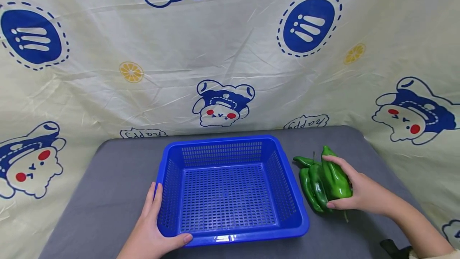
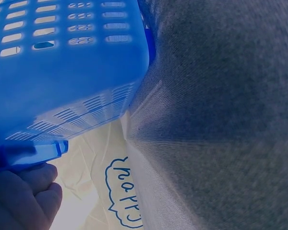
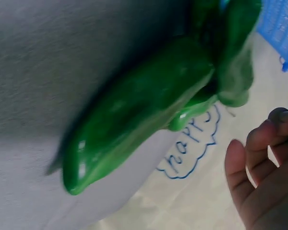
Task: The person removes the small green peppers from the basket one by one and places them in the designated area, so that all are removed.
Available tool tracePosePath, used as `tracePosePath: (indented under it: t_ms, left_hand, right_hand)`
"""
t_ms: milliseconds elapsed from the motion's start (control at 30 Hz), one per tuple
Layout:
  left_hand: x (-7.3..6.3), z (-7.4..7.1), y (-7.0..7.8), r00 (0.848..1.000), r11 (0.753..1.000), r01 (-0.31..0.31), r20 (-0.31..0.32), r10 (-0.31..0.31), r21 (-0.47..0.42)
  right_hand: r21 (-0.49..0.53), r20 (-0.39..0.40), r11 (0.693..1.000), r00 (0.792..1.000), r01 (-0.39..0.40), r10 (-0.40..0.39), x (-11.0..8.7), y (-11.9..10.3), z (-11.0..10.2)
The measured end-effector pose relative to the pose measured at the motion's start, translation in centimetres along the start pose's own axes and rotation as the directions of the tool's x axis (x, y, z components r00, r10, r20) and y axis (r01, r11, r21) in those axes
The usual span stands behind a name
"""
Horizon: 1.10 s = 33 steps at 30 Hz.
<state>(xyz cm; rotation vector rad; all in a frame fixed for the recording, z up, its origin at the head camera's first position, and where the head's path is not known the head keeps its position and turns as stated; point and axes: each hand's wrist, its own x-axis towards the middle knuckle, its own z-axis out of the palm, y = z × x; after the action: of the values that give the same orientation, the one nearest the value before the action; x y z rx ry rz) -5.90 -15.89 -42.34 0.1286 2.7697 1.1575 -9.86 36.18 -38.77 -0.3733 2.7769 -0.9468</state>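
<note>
A blue plastic basket (image 1: 230,237) with slotted walls and a mesh bottom stands on the grey table. My left hand (image 1: 152,227) grips its near left corner, thumb on the front rim and fingers along the left side. To the right of the basket lie several green peppers (image 1: 317,181), close together. Over their right side my right hand (image 1: 366,191) holds a large green pepper (image 1: 336,177) between thumb and fingers. In the right wrist view, another long green pepper (image 3: 139,110) lies in front, and the curled fingers (image 3: 261,141) show at the right edge.
The grey tabletop (image 1: 118,179) ends at a cream cloth backdrop (image 1: 230,43) printed with blue bears and orange slices. A black object (image 1: 391,247) shows at the lower right beneath the right forearm.
</note>
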Motion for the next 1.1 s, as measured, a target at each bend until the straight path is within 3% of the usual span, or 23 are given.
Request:
tracePosePath:
  t_ms: [233,467,767,933,1100]
  left_hand:
    - [0.0,-0.1,0.0,0.999,0.999,0.033,0.022,-0.033,0.016]
    - [-0.1,-0.2,0.1,0.998,0.998,0.056,0.036,-0.057,0.011]
    - [-0.3,-0.1,0.2,0.999,1.0,0.027,0.019,-0.027,0.008]
    - [-0.3,-0.1,0.2,0.999,0.999,0.032,0.025,-0.032,0.011]
    - [-0.2,-0.2,0.2,0.998,0.999,0.049,0.04,-0.049,0.005]
  right_hand:
    - [-0.128,0.003,0.991,1.0,-0.024,0.024,-0.1,1.6,0.4]
    - [-0.158,0.051,0.985,0.995,-0.072,0.081,0.2,2.3,1.0]
    - [-0.208,0.053,0.974,0.994,-0.087,0.1,-0.1,2.8,1.1]
    - [-0.364,0.055,0.927,0.992,-0.09,0.118,-0.5,2.7,1.3]
    - [-0.506,-0.002,0.853,0.989,-0.126,0.145,-0.6,2.5,1.6]
